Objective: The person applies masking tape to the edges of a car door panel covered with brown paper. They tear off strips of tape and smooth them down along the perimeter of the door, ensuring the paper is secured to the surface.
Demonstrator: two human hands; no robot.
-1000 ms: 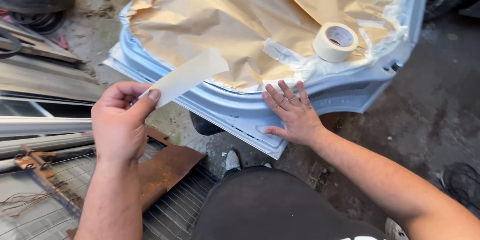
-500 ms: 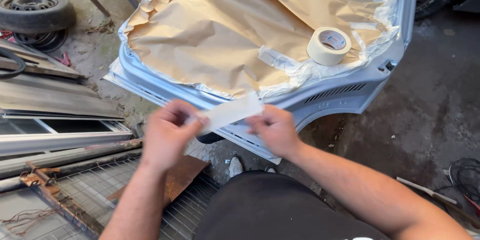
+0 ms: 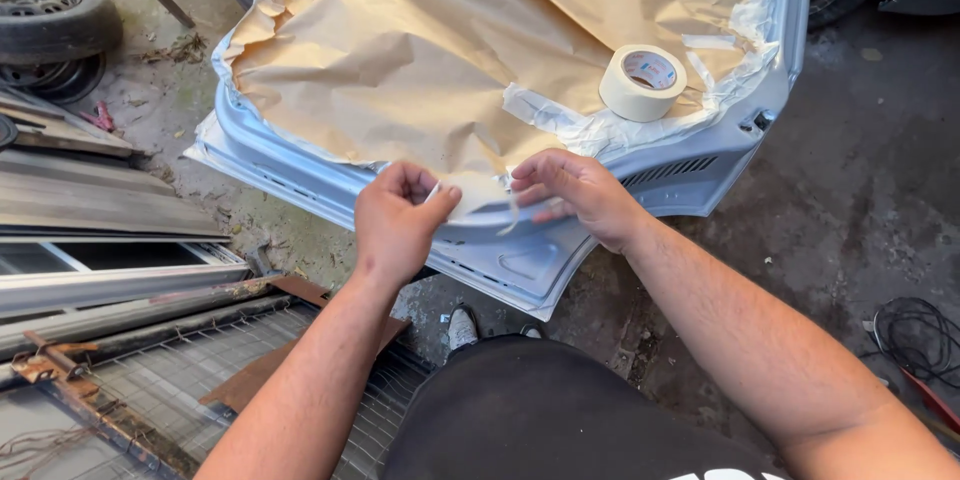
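Our left hand (image 3: 396, 220) and right hand (image 3: 572, 195) pinch a tape strip (image 3: 480, 195) – probably taut – so we lay it flat along the paper (image 3: 400, 70) edge.

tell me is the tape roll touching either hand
Apart. The head view shows the tape roll resting on the brown paper, with a plain stretch of paper and panel edge between it and the right hand.

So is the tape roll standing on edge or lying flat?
Lying flat: the tape roll rests on the brown paper, its core hole facing up.
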